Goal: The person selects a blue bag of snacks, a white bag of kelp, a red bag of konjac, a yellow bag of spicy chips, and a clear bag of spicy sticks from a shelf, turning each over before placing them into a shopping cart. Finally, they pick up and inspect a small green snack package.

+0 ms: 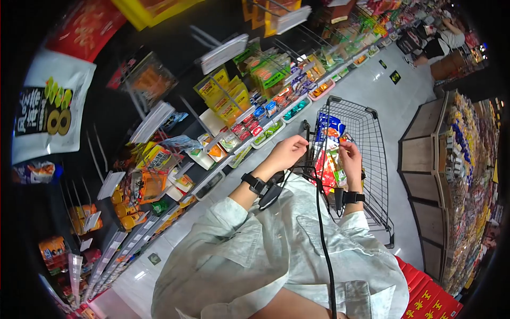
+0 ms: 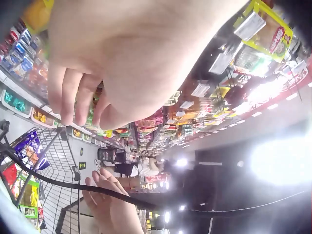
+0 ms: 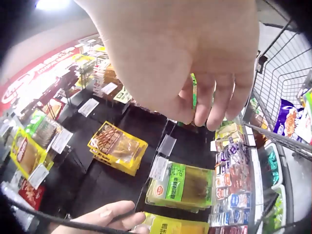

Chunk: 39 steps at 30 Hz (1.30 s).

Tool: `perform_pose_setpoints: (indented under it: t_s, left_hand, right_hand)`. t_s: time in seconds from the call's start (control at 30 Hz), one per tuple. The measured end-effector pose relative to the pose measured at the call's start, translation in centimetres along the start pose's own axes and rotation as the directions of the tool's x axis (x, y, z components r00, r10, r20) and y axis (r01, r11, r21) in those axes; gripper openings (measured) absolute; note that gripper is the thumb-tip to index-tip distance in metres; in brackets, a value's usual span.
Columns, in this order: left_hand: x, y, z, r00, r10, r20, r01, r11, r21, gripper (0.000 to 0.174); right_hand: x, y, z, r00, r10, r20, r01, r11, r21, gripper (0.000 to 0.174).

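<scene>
My left hand [image 1: 289, 151] hovers near the cart's handle end, fingers loosely bent and nothing visible in them. Beside it, my right hand [image 1: 350, 159] is raised over the shopping cart [image 1: 376, 154], its fingers loosely bent too. The left wrist view has the right hand [image 2: 114, 207] with its fingers fairly straight and bare. In the right wrist view, a green strip shows between the right hand's [image 3: 180, 53] thumb and fingers, with shelf goods behind. Inside the cart lie a blue snack bag [image 1: 330, 126] and a red packet [image 1: 323, 166].
To the left runs a shelf with hanging yellow packets [image 1: 226, 98] and small trays [image 1: 296, 109] along its edge. A wooden display bin [image 1: 422, 159] of wrapped goods stands at right. Red boxes [image 1: 425, 292] sit behind the cart. A black cable [image 1: 325, 239] hangs down my front.
</scene>
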State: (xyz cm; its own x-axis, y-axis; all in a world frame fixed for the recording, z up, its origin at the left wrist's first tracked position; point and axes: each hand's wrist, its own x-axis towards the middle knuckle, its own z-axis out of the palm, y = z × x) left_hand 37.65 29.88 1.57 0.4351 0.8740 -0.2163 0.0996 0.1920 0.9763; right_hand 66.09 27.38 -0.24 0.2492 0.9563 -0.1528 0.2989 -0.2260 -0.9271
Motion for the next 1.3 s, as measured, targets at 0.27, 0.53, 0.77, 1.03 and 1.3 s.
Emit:
perform_pose_setpoints:
  t_s: [0.27,0.53,0.77,1.03,1.3]
  left_hand:
    - [-2.4,-2.1,-3.0,0.994,0.043,-0.099,-0.05,0.996,-0.071,0.027]
    - [-0.5,-2.5,-6.0,0.962,-0.015,-0.272,0.032,0.998,0.059,0.038]
    - [7.3,-0.4,-8.7,0.891,-0.026,-0.454,0.129,0.972,0.198,0.056]
    - [14.0,0.8,-10.2,0.768,-0.037,-0.639,0.202,0.961,0.187,0.069]
    - [16.3,2.5,-10.2,0.668,-0.218,-0.712,0.379,0.922,0.073,0.076]
  right_hand:
    - [0.5,-2.7,5.8,0.971,-0.063,0.23,0.078,0.995,-0.056,0.015]
    - [5.1,-3.4,9.2,0.906,-0.007,0.423,0.026,0.999,-0.04,0.014]
    - [17.4,-1.0,9.7,0.818,0.017,0.575,-0.022,1.0,0.001,0.022]
    - [30.0,0.2,14.1,0.749,0.009,0.662,-0.044,0.998,0.035,0.03]
    - [34.5,1.1,18.7,0.743,-0.19,0.642,0.161,0.982,0.104,0.05]
